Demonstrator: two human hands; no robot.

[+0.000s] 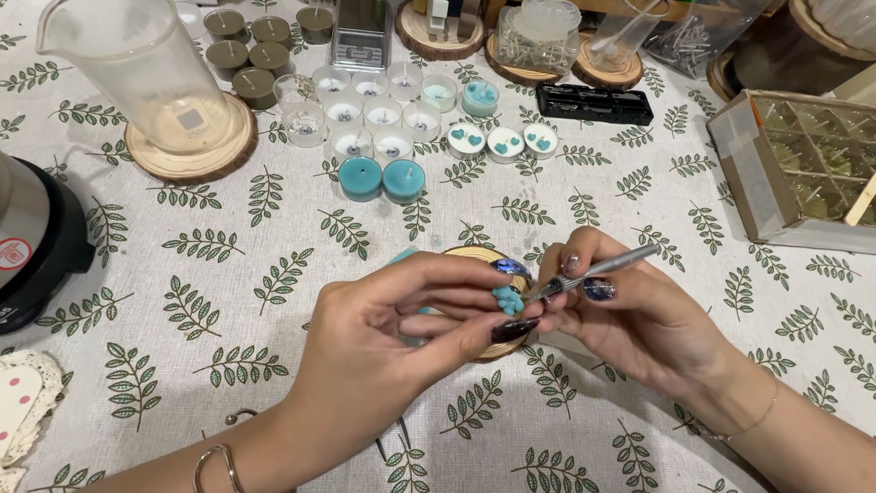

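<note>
Left fingers [456, 306] pinching teal wax cluster [507, 298]; right fingers [584, 274] pinching silver tool [598, 269], axis toward 2 o'clock, tip at cluster's 3 o'clock

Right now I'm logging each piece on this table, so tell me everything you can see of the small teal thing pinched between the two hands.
The small teal piece looks like matte wax, lumpy, made of several rounded lobes clustered together; its exact shape is too small to tell. The left hand pinches it between thumb and fingers, above a round wooden coaster. The dark tip of a slim silver tool, held in the right hand, meets its right side.
</note>
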